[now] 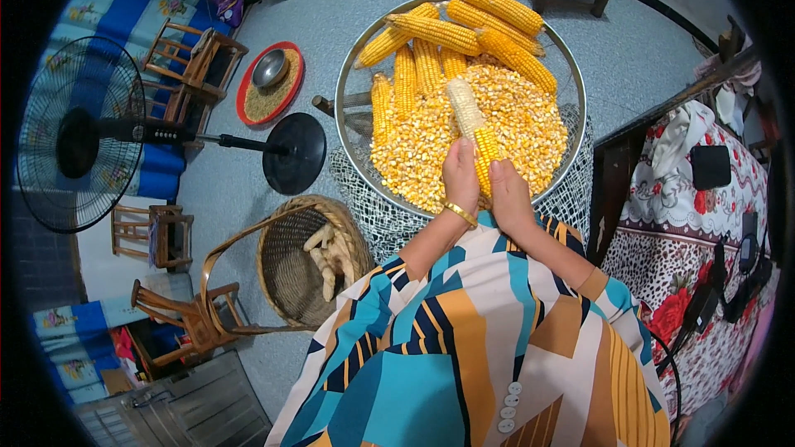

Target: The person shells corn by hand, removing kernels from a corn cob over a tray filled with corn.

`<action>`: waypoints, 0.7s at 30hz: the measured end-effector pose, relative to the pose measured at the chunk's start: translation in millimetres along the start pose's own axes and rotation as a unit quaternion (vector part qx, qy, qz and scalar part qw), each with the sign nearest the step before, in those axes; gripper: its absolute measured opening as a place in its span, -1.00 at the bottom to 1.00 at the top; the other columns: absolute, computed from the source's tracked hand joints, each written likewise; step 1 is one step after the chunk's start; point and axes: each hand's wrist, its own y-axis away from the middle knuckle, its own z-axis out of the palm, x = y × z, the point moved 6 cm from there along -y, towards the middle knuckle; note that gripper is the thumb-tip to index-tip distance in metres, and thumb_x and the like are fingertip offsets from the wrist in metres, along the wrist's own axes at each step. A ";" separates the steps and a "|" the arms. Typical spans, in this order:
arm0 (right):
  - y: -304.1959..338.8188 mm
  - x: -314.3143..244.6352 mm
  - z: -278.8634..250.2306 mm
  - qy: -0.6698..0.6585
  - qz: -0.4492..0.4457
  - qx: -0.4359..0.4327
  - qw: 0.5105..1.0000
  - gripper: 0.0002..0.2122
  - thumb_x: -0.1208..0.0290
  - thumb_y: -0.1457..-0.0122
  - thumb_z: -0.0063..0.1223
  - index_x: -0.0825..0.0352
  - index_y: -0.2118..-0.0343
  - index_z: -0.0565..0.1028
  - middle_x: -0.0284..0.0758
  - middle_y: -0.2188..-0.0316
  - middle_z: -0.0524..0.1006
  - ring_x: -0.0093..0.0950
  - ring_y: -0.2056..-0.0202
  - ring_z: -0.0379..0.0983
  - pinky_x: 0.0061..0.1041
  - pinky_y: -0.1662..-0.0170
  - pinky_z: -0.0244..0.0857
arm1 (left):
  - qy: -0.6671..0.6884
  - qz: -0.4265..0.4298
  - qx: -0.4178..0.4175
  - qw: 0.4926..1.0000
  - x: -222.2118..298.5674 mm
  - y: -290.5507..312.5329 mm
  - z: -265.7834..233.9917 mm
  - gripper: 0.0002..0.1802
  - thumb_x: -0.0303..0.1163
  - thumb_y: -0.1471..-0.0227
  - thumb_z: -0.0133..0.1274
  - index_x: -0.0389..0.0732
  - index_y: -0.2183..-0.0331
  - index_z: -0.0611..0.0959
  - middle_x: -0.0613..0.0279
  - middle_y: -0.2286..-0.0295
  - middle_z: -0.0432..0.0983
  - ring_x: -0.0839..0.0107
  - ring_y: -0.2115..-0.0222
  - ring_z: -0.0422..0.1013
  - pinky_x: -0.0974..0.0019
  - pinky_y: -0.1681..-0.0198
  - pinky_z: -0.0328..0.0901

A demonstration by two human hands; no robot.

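Over a wide round metal tray (577, 87) of loose corn kernels (418, 157), my two hands work close together. My left hand (461, 174), with a gold bangle at its wrist, is closed at the lower end of a pale, stripped corn cob (464, 106). Just beside it, my right hand (509, 194) is closed on a yellow ear of corn (485, 153) with kernels on it. The pale and yellow parts touch; I cannot tell whether they are one ear. Several whole ears (435, 33) lie along the tray's far and left sides.
A wicker basket (277, 261) with bare cobs (327, 261) stands at the left. Beyond it are a fan (290, 153), a red tray (244, 99) of grain with a metal bowl (270, 69), and wooden chairs (186, 66). A cloth-covered bed (662, 223) is at the right.
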 end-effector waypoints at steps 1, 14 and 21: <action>0.4 -2.2 0.1 0.017 0.011 -0.012 1.000 -0.57 0.10 -0.18 -0.40 0.46 0.46 0.32 0.01 0.58 0.40 -0.07 0.48 0.35 -0.26 0.44 0.18 | -0.010 0.002 0.021 1.000 0.0 -0.9 0.2 -0.72 -0.24 -0.11 -0.25 -0.25 0.32 0.42 0.27 0.42 0.41 0.55 0.42 0.34 0.49 0.34 0.26; -6.1 25.7 4.0 -0.017 0.069 -0.029 0.997 -0.53 0.05 -0.18 -0.41 0.44 0.51 0.34 0.00 0.57 0.40 -0.09 0.46 0.36 -0.28 0.42 0.18 | 0.075 -0.047 -0.036 0.995 7.4 3.5 9.3 -0.67 -0.25 -0.05 -0.09 -0.26 0.20 0.38 0.31 0.40 0.36 0.57 0.42 0.28 0.49 0.36 0.22; -4.7 14.9 5.7 -0.054 0.066 -0.051 0.995 -0.52 0.02 -0.17 -0.41 0.43 0.49 0.33 0.00 0.57 0.41 -0.08 0.46 0.35 -0.28 0.41 0.18 | 0.160 -0.085 0.020 0.983 2.8 4.2 -2.4 -0.71 -0.24 -0.11 -0.22 -0.24 0.22 0.38 0.27 0.40 0.38 0.52 0.42 0.33 0.44 0.34 0.26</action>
